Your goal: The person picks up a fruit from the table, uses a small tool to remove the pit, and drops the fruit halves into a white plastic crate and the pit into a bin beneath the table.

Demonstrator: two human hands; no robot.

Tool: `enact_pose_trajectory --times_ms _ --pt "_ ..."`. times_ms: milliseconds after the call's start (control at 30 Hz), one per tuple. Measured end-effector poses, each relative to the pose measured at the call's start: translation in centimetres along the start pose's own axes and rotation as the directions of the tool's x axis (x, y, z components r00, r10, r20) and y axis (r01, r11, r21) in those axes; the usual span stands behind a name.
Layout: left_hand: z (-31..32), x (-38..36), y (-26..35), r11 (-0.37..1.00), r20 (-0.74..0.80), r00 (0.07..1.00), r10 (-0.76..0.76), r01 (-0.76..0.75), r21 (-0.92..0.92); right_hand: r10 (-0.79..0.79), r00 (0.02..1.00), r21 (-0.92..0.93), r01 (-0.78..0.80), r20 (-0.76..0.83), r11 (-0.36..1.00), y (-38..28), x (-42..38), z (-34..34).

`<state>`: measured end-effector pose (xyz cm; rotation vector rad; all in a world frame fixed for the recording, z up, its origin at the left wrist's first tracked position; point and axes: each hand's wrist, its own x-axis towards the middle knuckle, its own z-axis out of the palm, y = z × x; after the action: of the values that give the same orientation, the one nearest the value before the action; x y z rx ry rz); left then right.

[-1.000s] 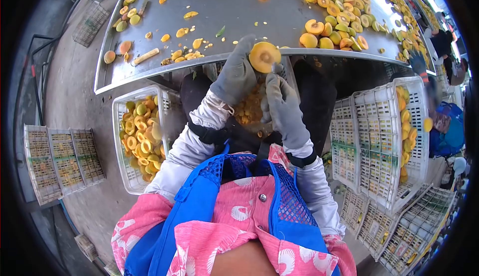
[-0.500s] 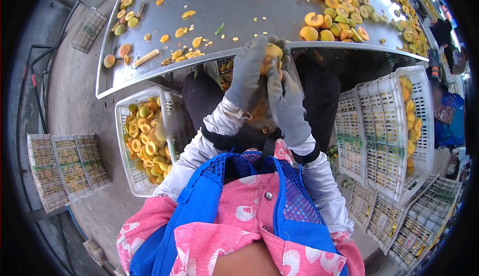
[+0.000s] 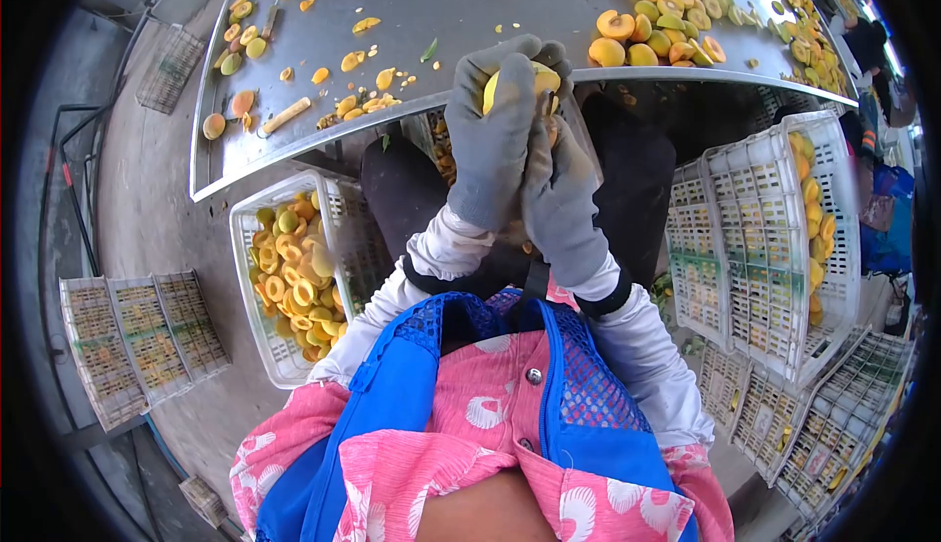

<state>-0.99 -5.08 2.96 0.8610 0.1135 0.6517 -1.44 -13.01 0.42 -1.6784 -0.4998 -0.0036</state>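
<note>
My left hand [image 3: 490, 135], in a grey glove, is wrapped round a yellow peach [image 3: 545, 79] just above the table's front edge. Yellow skin shows between the gloved fingers, while the rest of the fruit is covered. Pressed up against it from below is my right hand [image 3: 563, 194], also gloved, with its fingers closed. A small brownish bit shows by the right fingertips; what that hand grips is hidden. Below the hands, between my knees, a container holding fruit pieces [image 3: 441, 145] is partly covered.
The metal table [image 3: 451, 13] carries peach halves [image 3: 667, 18], scraps and a wooden-handled tool [image 3: 285, 117]. A white crate [image 3: 284, 377] of peach halves stands at left, another crate [image 3: 755, 238] at right. More crates [image 3: 142, 341] lie around. A person [image 3: 867, 52] is at far right.
Both hands have risen slightly toward the table. The left fingers now cover more of the peach, and its cut orange side has turned out of sight.
</note>
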Motion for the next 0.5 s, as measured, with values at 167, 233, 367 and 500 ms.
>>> enact_pose_trajectory --times_ms 167,233,367,500 --pt "-0.8 0.3 -0.1 0.995 0.009 1.000 -0.022 0.021 0.094 -0.007 0.989 -0.039 0.013 0.145 0.999 1.3 0.7 -1.2" --pt "-0.7 0.4 -0.3 0.993 -0.005 0.999 -0.040 0.040 0.107 0.010 0.978 -0.074 0.006 0.209 0.997 1.8 1.1 -1.4" --pt "-0.9 0.3 -0.5 0.990 -0.008 1.000 -0.002 0.004 0.140 0.204 0.955 0.118 -0.233 0.213 0.965 0.4 0.8 -1.2" --pt "-2.2 0.0 -0.8 0.983 -0.010 0.989 -0.150 0.151 0.106 0.117 0.954 -0.134 -0.082 0.276 0.988 3.0 1.4 -2.0"
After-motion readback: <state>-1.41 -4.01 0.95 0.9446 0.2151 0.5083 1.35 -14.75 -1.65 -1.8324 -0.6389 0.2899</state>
